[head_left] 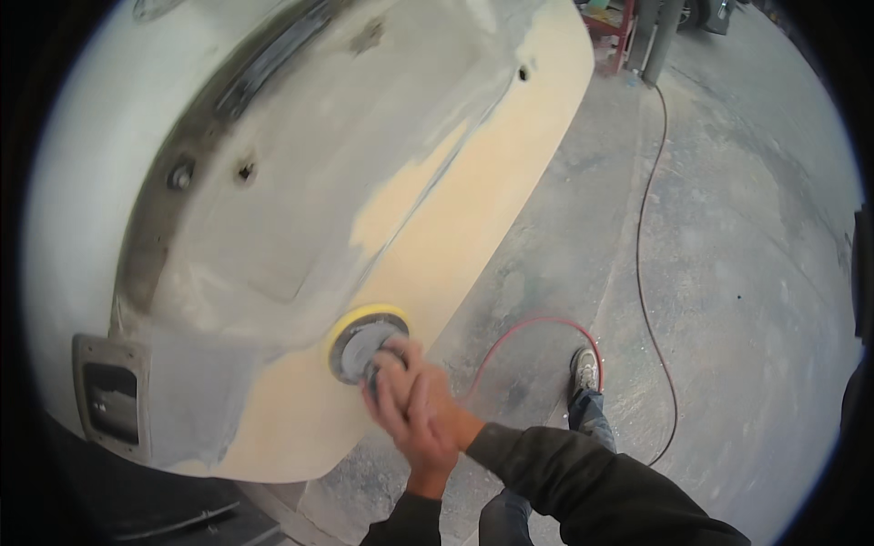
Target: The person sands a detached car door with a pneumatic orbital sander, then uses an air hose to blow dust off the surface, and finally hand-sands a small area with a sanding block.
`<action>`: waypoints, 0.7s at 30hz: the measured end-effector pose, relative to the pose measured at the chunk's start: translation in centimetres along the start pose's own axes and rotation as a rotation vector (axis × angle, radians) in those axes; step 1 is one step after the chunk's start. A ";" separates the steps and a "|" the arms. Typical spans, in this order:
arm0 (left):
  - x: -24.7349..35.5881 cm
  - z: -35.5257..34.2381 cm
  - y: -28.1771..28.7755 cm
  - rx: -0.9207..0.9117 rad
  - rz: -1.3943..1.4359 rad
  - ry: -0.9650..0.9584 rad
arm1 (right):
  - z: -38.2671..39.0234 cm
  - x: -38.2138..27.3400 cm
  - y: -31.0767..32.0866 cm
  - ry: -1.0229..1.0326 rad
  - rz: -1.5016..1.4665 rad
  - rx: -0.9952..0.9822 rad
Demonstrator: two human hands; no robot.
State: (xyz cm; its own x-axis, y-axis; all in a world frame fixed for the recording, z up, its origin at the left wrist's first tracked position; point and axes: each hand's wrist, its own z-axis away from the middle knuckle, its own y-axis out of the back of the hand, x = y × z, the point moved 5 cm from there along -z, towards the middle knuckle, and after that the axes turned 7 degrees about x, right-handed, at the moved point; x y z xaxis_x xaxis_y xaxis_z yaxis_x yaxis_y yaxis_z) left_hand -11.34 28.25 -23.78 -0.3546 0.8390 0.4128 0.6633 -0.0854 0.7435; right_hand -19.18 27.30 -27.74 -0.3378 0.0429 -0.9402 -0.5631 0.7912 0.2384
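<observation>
Sander with round grey top and yellow-edged disc [362,341] rested on a large, curved, cream-and-grey panel [300,400], near the panel's edge. The tool lay directly ahead of the grip: 2 bare hands overlapped on its near side, and the fingers of the right hand [435,396] and the left hand [414,439] were clenched around it, although the exact place of each finger was hidden. A thin red hose [539,320] curved over the stained grey floor [746,364] beside the hands.

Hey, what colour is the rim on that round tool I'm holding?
Yellow; the round tool's rim shows best in the head view.
</observation>
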 end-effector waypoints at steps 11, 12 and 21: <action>8.4 -8.3 -11.1 -0.192 0.054 -0.104 | -9.1 5.9 13.0 -0.078 0.058 0.260; 9.8 -9.4 -13.3 -0.222 0.080 -0.120 | -10.5 7.6 15.1 -0.106 0.075 0.320; 17.1 -20.2 -23.0 -0.369 0.243 -0.130 | -21.7 13.5 26.8 -0.188 -0.053 0.523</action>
State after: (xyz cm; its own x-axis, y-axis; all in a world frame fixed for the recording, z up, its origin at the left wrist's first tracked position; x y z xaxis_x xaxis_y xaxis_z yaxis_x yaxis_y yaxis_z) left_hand -45.97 33.71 -23.20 -0.1167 0.8294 0.5463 0.4291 -0.4539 0.7809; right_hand -55.20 35.81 -28.76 -0.1515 0.0653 -0.9863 -0.1103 0.9905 0.0825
